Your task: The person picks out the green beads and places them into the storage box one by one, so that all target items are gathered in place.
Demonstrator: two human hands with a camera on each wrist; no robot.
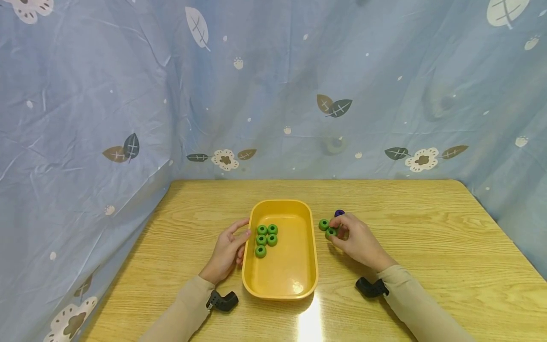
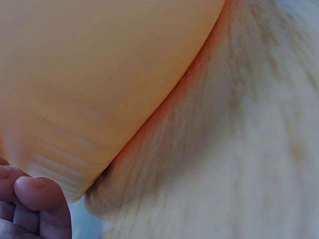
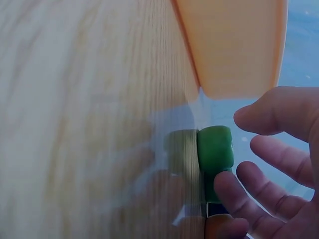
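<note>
A yellow tray (image 1: 284, 290) stands mid-table, with several green beads (image 1: 261, 240) in two columns at its left side. Against the tray's left wall rests my left hand (image 1: 224, 251), its thumb at the rim and its other fingers loosely bent outside. To the right of the tray my right hand (image 1: 359, 240) reaches over a green bead (image 1: 330, 233). Thumb and fingers are spread around that bead, with a gap showing in the right wrist view. Another green bead (image 1: 324, 224) sits beside it, and a dark blue bead (image 1: 339, 213) is partly hidden behind the hand.
All this stands on a wooden table (image 1: 205, 199). Blue patterned cloth (image 1: 273, 85) hangs behind it and on both sides. Each wrist wears a black camera mount (image 1: 222, 301). Low in the right wrist view, an orange rounded thing (image 3: 213, 227) shows beside the fingers.
</note>
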